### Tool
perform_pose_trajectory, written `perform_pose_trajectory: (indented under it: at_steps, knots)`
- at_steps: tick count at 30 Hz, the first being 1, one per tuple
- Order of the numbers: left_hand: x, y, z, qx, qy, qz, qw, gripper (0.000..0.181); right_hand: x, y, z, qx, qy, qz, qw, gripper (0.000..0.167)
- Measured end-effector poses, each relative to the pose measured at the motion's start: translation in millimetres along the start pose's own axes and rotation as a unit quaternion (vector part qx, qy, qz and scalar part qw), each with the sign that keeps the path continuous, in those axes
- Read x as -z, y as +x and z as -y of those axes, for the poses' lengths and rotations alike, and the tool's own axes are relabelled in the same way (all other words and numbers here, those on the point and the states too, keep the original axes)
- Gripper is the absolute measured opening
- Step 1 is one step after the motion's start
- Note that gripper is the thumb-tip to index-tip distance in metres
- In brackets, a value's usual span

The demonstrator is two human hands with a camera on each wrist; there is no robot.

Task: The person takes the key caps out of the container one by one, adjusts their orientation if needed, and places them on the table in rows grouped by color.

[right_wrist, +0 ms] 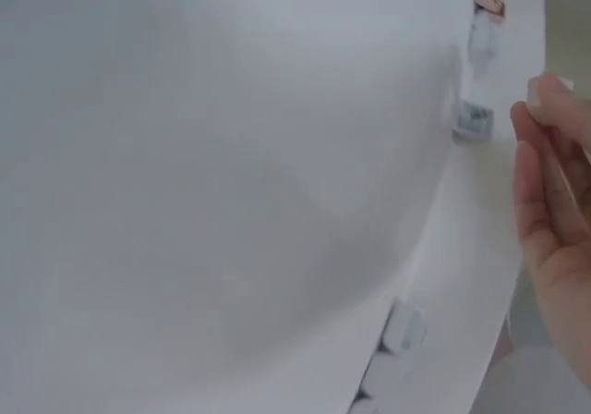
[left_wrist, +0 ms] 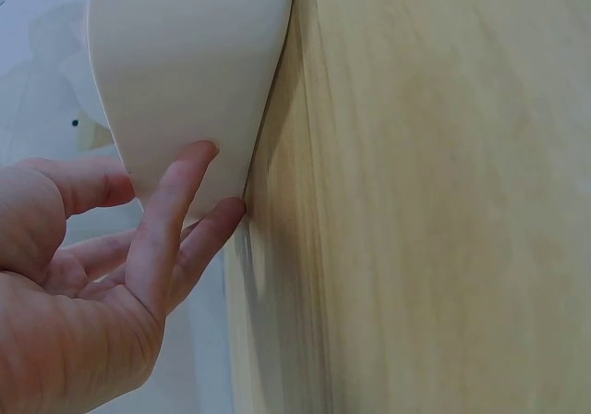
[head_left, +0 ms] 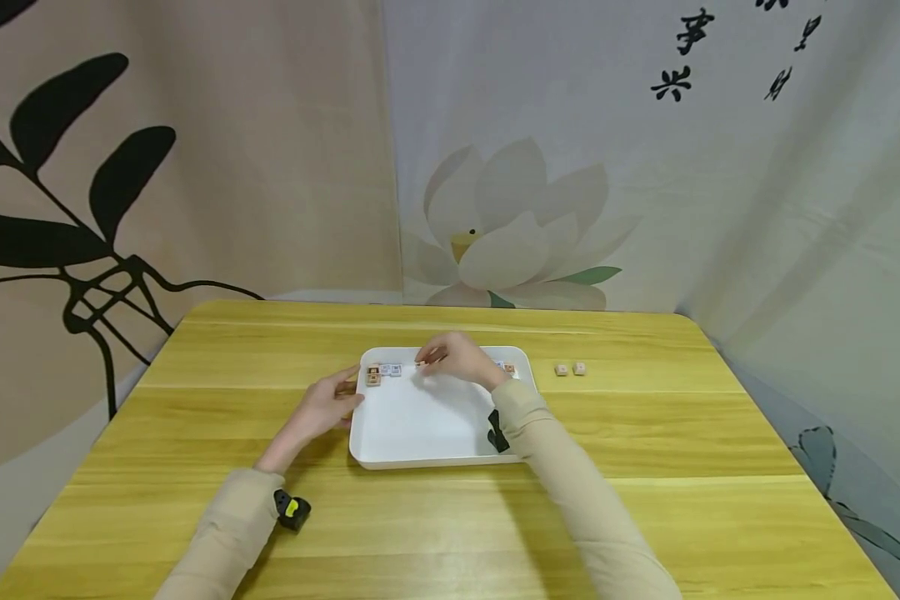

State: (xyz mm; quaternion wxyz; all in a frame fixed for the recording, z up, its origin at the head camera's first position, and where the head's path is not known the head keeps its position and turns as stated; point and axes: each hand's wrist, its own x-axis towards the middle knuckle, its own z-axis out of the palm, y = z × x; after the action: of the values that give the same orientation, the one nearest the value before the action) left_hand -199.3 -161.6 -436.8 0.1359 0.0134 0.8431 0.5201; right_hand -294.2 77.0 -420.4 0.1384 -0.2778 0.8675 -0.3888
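Note:
A shallow white tray (head_left: 427, 433) lies on the wooden table. My left hand (head_left: 328, 402) is at its left end; in the left wrist view the fingers, fairly straight, touch the outer wall of the tray (left_wrist: 194, 54), and the thumb meets its rim. Over the tray's far edge, my right hand (head_left: 457, 357) pinches a small whitish block (right_wrist: 535, 92) between thumb and fingertips. Small printed blocks stand along the far side: brown ones (head_left: 373, 377) and pale ones (head_left: 391, 370) at the left corner, more (head_left: 510, 368) at the right, partly hidden by my right hand.
Two small beige blocks (head_left: 571, 368) sit on the table right of the tray. The wooden table (head_left: 390, 542) extends on all sides of it. Behind the far table edge hangs a printed curtain (head_left: 307, 167) with leaves and a lotus flower.

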Motion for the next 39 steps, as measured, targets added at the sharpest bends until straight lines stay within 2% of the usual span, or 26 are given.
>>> perform_pose_trajectory:
  at_steps: [3, 10, 17, 22, 31, 39]
  knots:
    - [0.4, 0.3, 0.1, 0.003, -0.001, 0.0, 1.0, 0.061, 8, -4.0, -3, -0.002, 0.011, -0.005, 0.9999, 0.023]
    - [0.6, -0.7, -1.2, 0.001, 0.002, 0.002, 1.0, 0.061, 28, -17.2, -9, -0.038, 0.039, -0.021, 0.9983, 0.025]
    - [1.3, -1.4, -2.2, -0.001, 0.003, 0.004, 1.0, 0.061, 51, -32.1, -22, -0.022, 0.045, -0.064, 0.9967, 0.031]
    - [1.4, -0.9, -0.9, -0.004, 0.0, 0.005, 1.0, 0.061, 67, -46.9, -30, -0.04, 0.083, -0.093, 0.9914, 0.036]
    - [2.2, 0.2, 1.5, -0.011, 0.0, 0.007, 0.9999, 0.062, 89, -73.7, -58, -0.063, 0.129, -0.138, 0.98, 0.037]
    - [2.3, 1.1, 2.5, -0.006, -0.001, 0.004, 1.0, 0.061, 109, -100.4, -88, -0.071, 0.112, -0.152, 0.9794, 0.04]
